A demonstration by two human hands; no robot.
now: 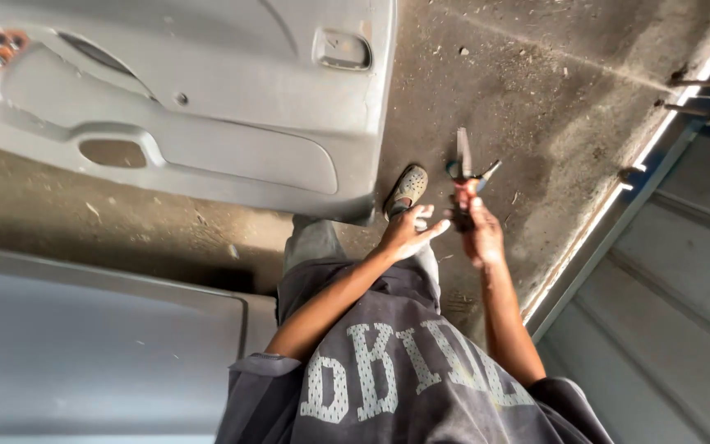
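My right hand (481,234) is closed around a bundle of hand tools (467,177): a flat metal blade pointing away from me, a red-handled tool and a green-tipped one. My left hand (408,233) hangs just left of it with fingers spread, one finger reaching toward the tool handles. Both hands are held out over a dirty concrete floor (552,107). Below them I see my grey trouser leg and a beige perforated clog (407,188) on the floor.
A grey plastic car door trim panel (207,99) with armrest and orange-brown switch plate lies at upper left. A grey vehicle body panel (84,345) fills the lower left. A metal sill rail (618,205) runs diagonally at right.
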